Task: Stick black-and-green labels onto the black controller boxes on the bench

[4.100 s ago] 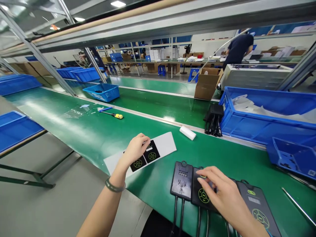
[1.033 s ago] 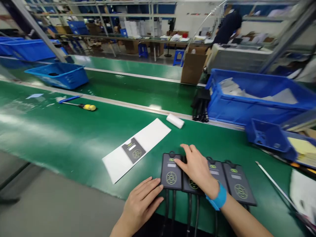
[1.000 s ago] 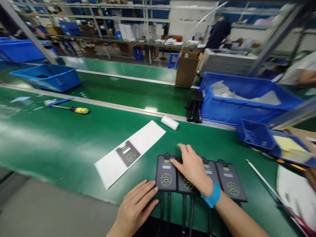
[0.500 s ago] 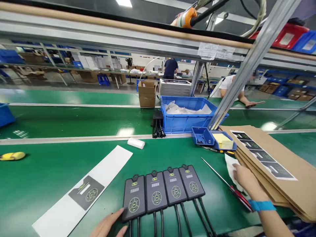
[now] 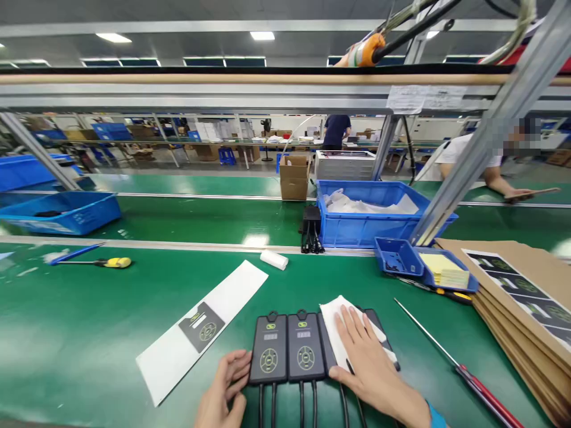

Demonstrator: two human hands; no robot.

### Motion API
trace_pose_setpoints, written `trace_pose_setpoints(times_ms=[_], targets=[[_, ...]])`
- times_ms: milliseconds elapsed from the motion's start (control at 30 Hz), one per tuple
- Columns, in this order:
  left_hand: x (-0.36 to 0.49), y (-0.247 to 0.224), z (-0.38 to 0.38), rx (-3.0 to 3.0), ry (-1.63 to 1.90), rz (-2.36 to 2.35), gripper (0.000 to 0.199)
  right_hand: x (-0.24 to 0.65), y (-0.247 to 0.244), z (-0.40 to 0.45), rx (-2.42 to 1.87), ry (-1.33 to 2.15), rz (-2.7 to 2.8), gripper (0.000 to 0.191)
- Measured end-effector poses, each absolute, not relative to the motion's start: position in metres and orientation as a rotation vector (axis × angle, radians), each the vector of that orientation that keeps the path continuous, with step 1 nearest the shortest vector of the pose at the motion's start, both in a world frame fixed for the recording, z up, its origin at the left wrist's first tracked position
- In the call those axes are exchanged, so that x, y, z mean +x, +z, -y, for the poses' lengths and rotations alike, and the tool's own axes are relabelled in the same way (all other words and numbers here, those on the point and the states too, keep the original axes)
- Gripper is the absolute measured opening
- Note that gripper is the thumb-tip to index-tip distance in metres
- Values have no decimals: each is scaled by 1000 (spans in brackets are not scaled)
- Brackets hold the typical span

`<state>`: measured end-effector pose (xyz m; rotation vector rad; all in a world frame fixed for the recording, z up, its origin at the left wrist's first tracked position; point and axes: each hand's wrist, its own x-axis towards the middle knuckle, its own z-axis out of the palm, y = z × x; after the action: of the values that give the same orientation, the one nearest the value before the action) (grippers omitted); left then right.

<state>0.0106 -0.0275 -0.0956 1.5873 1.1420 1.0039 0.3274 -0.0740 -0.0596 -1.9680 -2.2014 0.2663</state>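
Note:
Several dark handheld controllers stand side by side on the green bench, cables trailing toward me; the leftmost controller [image 5: 268, 351] and its neighbour [image 5: 306, 351] lie uncovered. At the left edge of the row, my left hand [image 5: 225, 386] touches the first controller with loosely bent fingers, thumb apart, holding nothing. My right hand [image 5: 370, 359] lies flat, fingers stretched, pressing a white cloth [image 5: 332, 318] onto the two right-hand controllers, which are partly hidden. A white strip with a printed controller label [image 5: 203, 327] is to the left.
To the right lie a red-handled screwdriver [image 5: 479, 386] and stacked cardboard [image 5: 504, 297] with a label sheet on top. Small blue bins [image 5: 398, 261], a large blue crate [image 5: 357, 229] and a white roll [image 5: 274, 259] stand behind. A yellow-handled screwdriver [image 5: 116, 262] lies left. A co-worker [image 5: 477, 157] is beyond the post.
My right hand has carried the white cloth left from beside the cardboard and laid it over the right-hand controllers. My left hand stays at the leftmost controller. The view has shifted left and tilted up.

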Motion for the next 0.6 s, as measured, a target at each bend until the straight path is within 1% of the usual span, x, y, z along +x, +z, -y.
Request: trace_pose_setpoints(times_ms=[100, 167, 233, 333, 433, 500, 533, 567, 600], targets=[[7, -98, 26, 1601, 933, -1096, 56, 291, -48, 57, -1848, 495, 2324, 101], [7, -100, 26, 1595, 949, -1094, 60, 268, -39, 48, -1713, 598, 2392, 102], [8, -102, 27, 1571, 990, -1106, 61, 246, -33, 43, -1513, 664, 2460, 90], [9, -107, 27, 1549, 1036, -1095, 59, 224, -29, 41, -1168, 766, 2582, 63], [7, -113, 25, 1544, 1069, -1077, 59, 228, -22, 48, -965, 910, 2672, 48], [7, -111, 24, 1570, 1110, -1078, 60, 251, -13, 60, -937, 1041, 2656, 42], [8, -108, 23, 1616, 1120, -1085, 60, 268, -8, 69, -993, 1065, 2600, 39], [10, -101, 22, 1693, 1115, -1093, 59, 287, -3, 78, -1087, 1062, 2520, 36], [13, -92, 20, 1790, 1101, -1108, 58, 309, 2, 88, -1270, 948, 2364, 35]])
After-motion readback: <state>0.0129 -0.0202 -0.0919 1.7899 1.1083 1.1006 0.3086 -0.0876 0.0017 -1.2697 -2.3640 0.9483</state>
